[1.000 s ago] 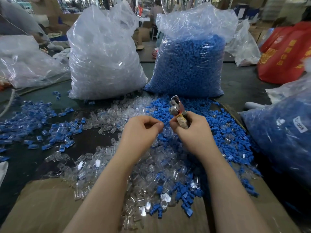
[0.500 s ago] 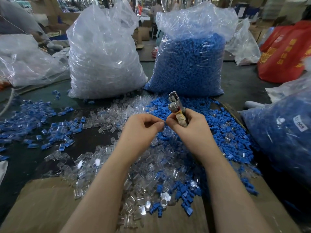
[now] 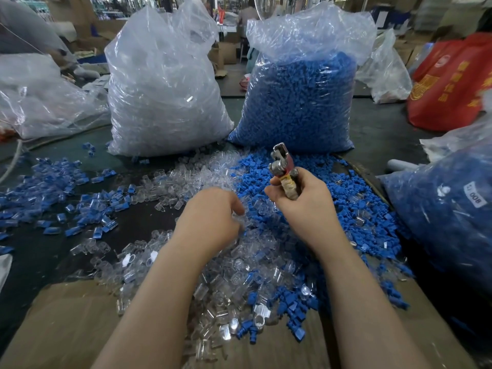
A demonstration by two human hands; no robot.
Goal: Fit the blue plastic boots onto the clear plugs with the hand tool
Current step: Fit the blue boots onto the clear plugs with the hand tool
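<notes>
Progress: hard to call from here — loose boots [image 3: 314,187] and loose plugs [image 3: 186,179] cover the table [image 3: 143,222] in mixed heaps. A scatter of blue-and-clear pieces [image 3: 87,209] far left may be fitted ones; too small to tell.
Left to do: a great deal, I judge — two full bags stand behind the heaps, the clear bag [image 3: 165,97] and the blue bag [image 3: 300,102], with another blue bag [image 3: 447,217] at my right.
Tool: my right hand [image 3: 306,209] holds the tool [image 3: 283,169] upright, fingers wrapped round its taped handle, metal head above my fist. Whether a part sits in the head I cannot tell.
Left hand: my left hand [image 3: 210,222] is down on the plugs, fingers curled into the heap; whether they pinch one I cannot tell.
Parts to fingers: plugs touch my left fingertips; boots lie just beyond, under and around my right hand.
</notes>
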